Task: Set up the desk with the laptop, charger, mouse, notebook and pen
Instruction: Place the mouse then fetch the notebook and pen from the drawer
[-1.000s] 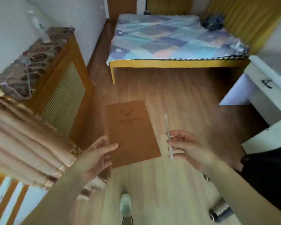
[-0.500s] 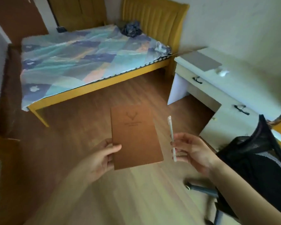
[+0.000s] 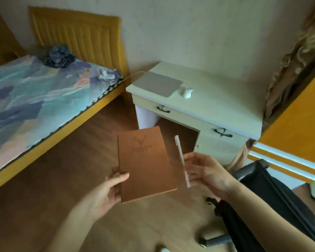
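Note:
My left hand (image 3: 108,191) holds a brown notebook (image 3: 145,163) with a deer emblem by its lower left edge, above the floor. A white pen (image 3: 181,160) stands nearly upright in my right hand (image 3: 205,171), just right of the notebook. Ahead stands the pale desk (image 3: 216,100). On its left end lies a closed grey laptop (image 3: 157,83) with a thin cable running off toward the bed. A white mouse (image 3: 186,92) sits beside the laptop's right edge. A white charger (image 3: 106,76) with its cord lies on the bed corner.
A bed (image 3: 35,99) with a patterned cover and yellow headboard fills the left. A black office chair (image 3: 273,202) stands at the lower right, close to my right arm. An orange-and-white cabinet (image 3: 296,128) and a curtain are at the right. Wooden floor lies below.
The view has swung right, from the bed to the desk, which now sits ahead. Both hands have kept the notebook and pen in the same grip.

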